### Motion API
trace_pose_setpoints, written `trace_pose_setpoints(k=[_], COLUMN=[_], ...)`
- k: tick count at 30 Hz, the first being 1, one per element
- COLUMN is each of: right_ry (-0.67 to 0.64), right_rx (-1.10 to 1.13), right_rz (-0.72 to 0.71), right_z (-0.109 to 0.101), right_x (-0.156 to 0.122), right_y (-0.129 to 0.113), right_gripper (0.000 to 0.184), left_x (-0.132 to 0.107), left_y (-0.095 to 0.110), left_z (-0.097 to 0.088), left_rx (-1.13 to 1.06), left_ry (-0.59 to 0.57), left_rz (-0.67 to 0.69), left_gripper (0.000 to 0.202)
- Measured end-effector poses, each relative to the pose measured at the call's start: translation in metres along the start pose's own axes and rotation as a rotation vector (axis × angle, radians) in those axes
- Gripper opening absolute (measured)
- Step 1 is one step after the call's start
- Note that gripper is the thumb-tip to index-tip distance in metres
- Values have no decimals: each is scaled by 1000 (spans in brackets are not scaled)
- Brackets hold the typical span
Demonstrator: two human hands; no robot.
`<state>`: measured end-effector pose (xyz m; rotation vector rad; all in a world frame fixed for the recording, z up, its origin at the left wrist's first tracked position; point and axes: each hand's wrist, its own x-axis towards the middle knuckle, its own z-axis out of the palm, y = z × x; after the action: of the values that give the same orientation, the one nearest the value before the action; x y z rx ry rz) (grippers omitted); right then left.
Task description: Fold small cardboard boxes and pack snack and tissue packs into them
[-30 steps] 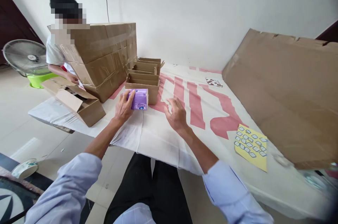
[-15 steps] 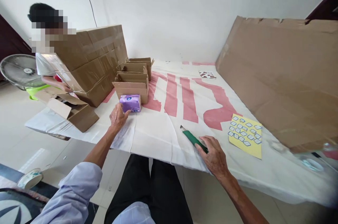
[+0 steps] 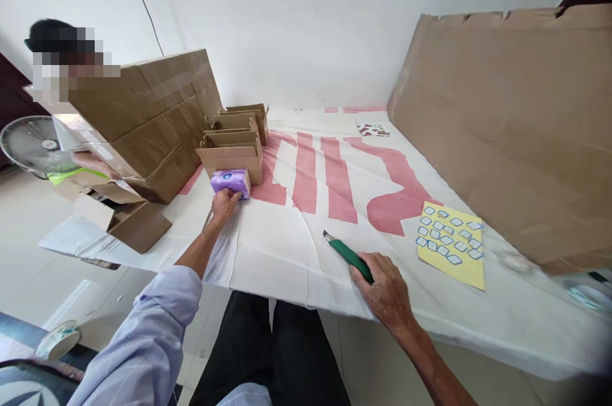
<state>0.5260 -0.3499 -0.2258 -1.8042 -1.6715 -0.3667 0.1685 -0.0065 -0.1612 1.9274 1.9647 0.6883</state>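
On the white cloth, my left hand [image 3: 224,205] has its fingers closed against the front of a purple tissue pack [image 3: 231,181]. The pack sits just in front of an open cardboard box [image 3: 239,156], the nearest of a row. My right hand [image 3: 385,288] is wrapped over the rear of a green utility knife [image 3: 350,259] lying low over the cloth. A short blade shows at the knife's tip, pointing away and left.
A yellow sheet with outlined stickers [image 3: 452,246] lies right of my right hand. Large cardboard [image 3: 502,119] leans at the right; a big carton [image 3: 157,125] stands left, near an open box [image 3: 138,224]. Behind that carton is another person [image 3: 55,43], beside a fan [image 3: 33,145].
My left hand has moved from the tissue pack's left side to its front, fingers drawing closer together. My right hand has closed more around the knife handle. The view has shifted slightly.
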Motion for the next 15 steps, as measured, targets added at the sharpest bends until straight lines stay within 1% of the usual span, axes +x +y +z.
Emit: trace_pose_setpoints(k=[8, 15], right_ry=[32, 8], right_rx=[20, 27], right_rz=[-11, -11], right_z=[-5, -8], right_x=[-1, -4], right_y=[-4, -2], right_gripper=[22, 20], left_x=[60, 119], left_y=[15, 24], left_z=[19, 37], left_rx=[-79, -171], left_ry=[10, -14], left_rz=[20, 72], left_gripper=[31, 32])
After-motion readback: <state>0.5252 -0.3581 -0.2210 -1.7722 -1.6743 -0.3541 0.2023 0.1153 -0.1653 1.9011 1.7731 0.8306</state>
